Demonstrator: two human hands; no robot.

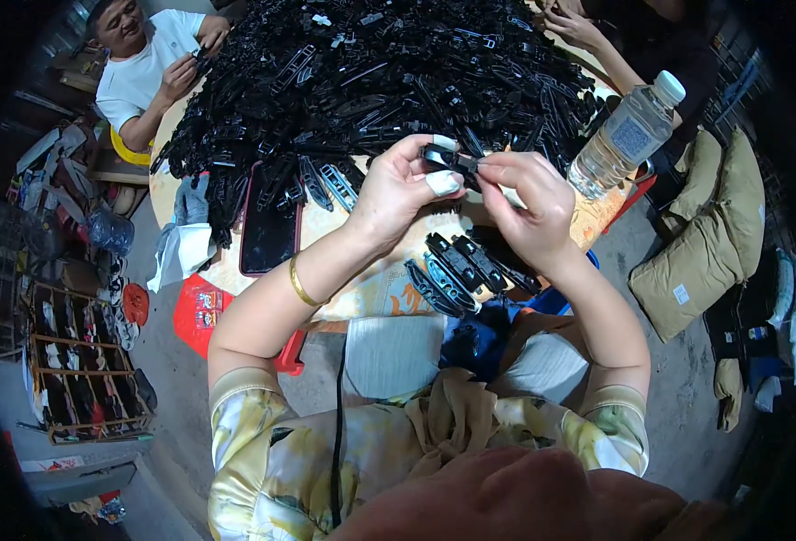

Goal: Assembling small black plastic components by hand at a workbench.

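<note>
My left hand [387, 197], its thumb and a fingertip wrapped in white, pinches a small black plastic part [441, 157] over the table's near side. The fingertips of my right hand [537, 206] grip the right end of that part, where its finer details are too small to make out. Just below my hands, several similar black plastic pieces [466, 261] lie at the table's near edge. Beyond them spreads a large heap of black plastic parts [371, 86].
A dark phone [270, 225] lies left of my left forearm. On the right stands a clear water bottle [626, 135]. A red stool [201, 311] is below the table's left edge. Tan sacks [694, 252] rest at right. Two people work across the table, one in a white shirt [150, 68].
</note>
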